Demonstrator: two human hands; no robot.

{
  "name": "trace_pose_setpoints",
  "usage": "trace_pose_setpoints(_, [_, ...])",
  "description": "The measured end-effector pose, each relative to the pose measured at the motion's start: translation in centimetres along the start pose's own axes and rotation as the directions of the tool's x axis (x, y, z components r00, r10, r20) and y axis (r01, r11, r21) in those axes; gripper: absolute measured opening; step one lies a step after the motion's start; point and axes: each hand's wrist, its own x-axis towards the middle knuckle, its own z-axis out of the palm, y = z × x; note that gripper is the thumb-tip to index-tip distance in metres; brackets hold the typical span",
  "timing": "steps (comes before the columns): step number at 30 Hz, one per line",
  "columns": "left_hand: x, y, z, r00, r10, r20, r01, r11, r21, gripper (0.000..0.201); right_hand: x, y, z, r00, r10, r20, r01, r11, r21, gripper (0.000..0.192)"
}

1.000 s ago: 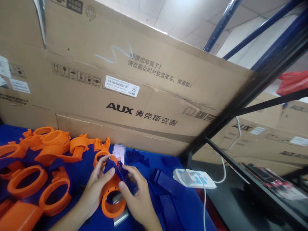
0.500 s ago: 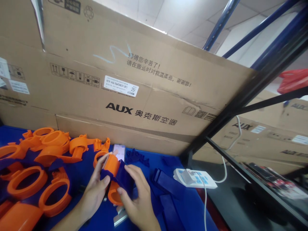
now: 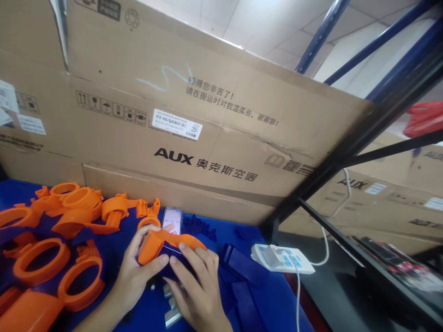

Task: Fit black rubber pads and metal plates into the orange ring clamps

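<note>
While the head camera looked down, the left hand (image 3: 133,272) and the right hand (image 3: 197,288) both held one orange plastic part (image 3: 162,240) just above the blue surface (image 3: 277,299). The left grip was closed around the fat end of the part, thumb under it. The right grip pressed its fingers on the thin curved end, with a dark blue piece (image 3: 173,252) tucked under the orange. It was hard to see how the two pieces met.

A phone (image 3: 172,220) lay just behind the part, near the big cardboard box (image 3: 207,138). Many more orange rings (image 3: 51,221) lay in a heap to the left. Small metal bits (image 3: 171,304) lay under the right hand. A white power strip (image 3: 282,258) sat to the right, near the edge.

The thin end looked bendy, so a hard push might snap it or make it slip out. The part might then hit the phone or knock the metal bits away.
</note>
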Motion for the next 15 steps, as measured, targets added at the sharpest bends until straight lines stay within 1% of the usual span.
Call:
trace_pose_setpoints(3, [-0.01,-0.07,-0.24,0.995,0.034,0.093,-0.035,0.999,0.019,0.054,0.06,0.0,0.0,1.0,0.001,-0.002,-0.001,1.0,0.008,0.068])
trace_pose_setpoints(4, [-0.01,-0.09,-0.3,0.994,0.04,0.101,-0.042,0.999,0.022,0.054,0.08,0.01,-0.01,1.0,0.004,-0.002,-0.004,1.0,0.011,0.069])
trace_pose_setpoints(9, [-0.08,-0.1,-0.33,0.996,0.044,0.078,-0.047,0.998,0.03,0.053,0.06,0.08,-0.04,1.0,0.001,-0.001,-0.001,1.0,0.016,0.068])
trace_pose_setpoints(15, [-0.23,-0.06,-0.31,0.993,0.063,0.097,-0.067,0.997,0.039,0.049,-0.03,0.15,-0.01,1.0,-0.004,-0.001,0.004,1.0,0.008,0.067])
